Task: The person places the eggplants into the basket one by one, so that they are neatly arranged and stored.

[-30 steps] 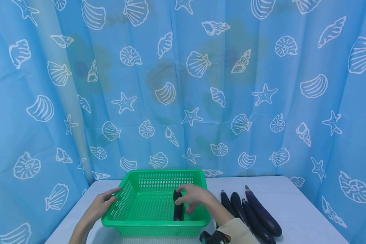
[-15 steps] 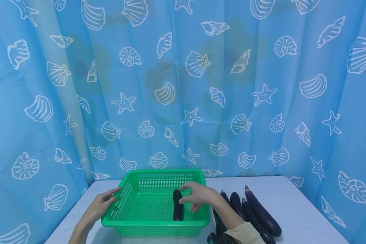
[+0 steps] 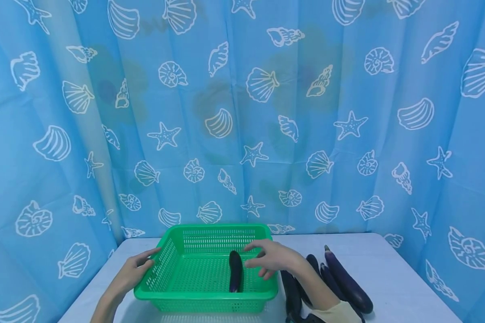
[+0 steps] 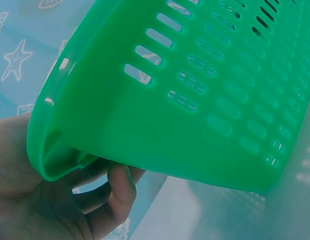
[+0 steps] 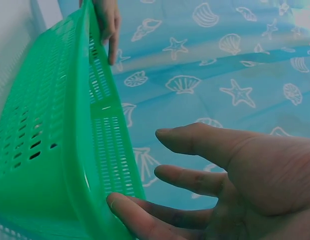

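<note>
A green plastic basket (image 3: 204, 296) with slotted walls stands on the table, and one dark purple eggplant (image 3: 235, 271) lies in its right half, lengthwise front to back. My left hand (image 3: 131, 272) holds the basket's left rim; in the left wrist view its fingers (image 4: 122, 192) curl below that rim. Over the right rim, just right of the eggplant, hovers my right hand (image 3: 272, 258) with fingers spread and nothing in them. The right wrist view shows its thumb and fingers (image 5: 190, 181) apart, beside the basket's rim (image 5: 77, 150).
Several more eggplants (image 3: 349, 287) lie in a loose group on the table right of the basket, partly hidden under my right forearm. The white-covered table (image 3: 404, 291) ends at a blue curtain (image 3: 234, 134) with white shell and starfish prints, which also hangs at both sides.
My right hand has let go of the eggplant in the basket and moved right, toward the right rim, its fingers opening. The left hand and basket have stayed put.
</note>
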Available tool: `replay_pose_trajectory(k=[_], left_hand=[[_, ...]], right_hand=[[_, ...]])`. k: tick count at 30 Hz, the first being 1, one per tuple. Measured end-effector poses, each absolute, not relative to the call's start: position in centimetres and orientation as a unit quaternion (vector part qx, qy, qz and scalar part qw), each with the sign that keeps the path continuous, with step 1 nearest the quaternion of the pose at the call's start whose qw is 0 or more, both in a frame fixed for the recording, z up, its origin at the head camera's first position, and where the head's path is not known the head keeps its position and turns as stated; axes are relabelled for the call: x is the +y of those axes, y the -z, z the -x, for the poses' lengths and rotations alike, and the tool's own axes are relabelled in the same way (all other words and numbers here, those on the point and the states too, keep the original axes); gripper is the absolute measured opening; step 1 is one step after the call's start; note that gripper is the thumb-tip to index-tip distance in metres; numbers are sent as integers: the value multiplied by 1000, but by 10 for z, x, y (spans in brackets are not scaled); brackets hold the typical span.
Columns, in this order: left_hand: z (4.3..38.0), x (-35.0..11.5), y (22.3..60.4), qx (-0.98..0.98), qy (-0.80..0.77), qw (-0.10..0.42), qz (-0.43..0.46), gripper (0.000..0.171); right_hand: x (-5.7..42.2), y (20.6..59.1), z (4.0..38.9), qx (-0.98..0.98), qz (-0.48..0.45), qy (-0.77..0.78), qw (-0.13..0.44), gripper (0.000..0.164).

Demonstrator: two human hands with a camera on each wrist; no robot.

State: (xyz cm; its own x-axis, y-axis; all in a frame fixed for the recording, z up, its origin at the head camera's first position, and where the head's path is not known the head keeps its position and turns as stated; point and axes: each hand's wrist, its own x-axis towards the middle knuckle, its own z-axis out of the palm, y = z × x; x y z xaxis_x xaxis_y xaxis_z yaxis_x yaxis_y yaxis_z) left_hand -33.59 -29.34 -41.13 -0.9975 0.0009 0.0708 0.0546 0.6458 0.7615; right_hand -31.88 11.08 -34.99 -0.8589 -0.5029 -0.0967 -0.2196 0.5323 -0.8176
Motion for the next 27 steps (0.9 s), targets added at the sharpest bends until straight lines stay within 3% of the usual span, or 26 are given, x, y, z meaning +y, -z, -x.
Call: replay_pose_trajectory(k=[27], left_hand=[[339,-296,414,-904,426,30,18,44]], right_hand=[[158,358,310,840,236,474,116,52]])
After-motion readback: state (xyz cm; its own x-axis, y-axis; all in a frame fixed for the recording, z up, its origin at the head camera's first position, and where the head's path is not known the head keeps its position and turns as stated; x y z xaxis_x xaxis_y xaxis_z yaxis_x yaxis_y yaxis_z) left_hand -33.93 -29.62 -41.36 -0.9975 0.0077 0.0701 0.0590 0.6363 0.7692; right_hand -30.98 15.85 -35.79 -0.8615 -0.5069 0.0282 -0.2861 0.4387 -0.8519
